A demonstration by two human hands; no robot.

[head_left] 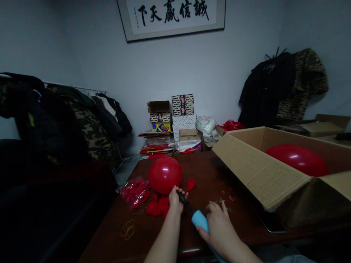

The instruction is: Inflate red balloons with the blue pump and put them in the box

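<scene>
Confirm the round, glossy red latex balloon (165, 175), inflated and resting on the dark polished wooden table (203, 173); it sits directly ahead of your left hand (175, 201), which is the nearer hand, and its lower end meets the top of that hand; its neck is hidden, so you cannot verify how it joins the pump. Your left fingers (173, 195) are clenched around the black plastic nozzle (184, 202) of the light-blue hand pump (199, 221); the long axis of the pump runs diagonally from lower right to upper left, pointing at the balloon. Your right hand (219, 233) lies over the pump barrel, farther from the balloon; your right fingers (216, 207) are extended and spread, not wrapped around the barrel; you cannot tell whether the palm is gripping it. Note a clear plastic bag of deflated red balloons (134, 192) left of your left hand; a loose heap of limp red balloons (157, 205) lies just beside that hand; a single limp red balloon (191, 184) lies just beyond the nozzle; a bundle of thin yellow rubber bands (127, 229) rests near the table's front edge; an open corrugated cardboard box (260, 171) stands at right, holding a large inflated red balloon (296, 159).
</scene>
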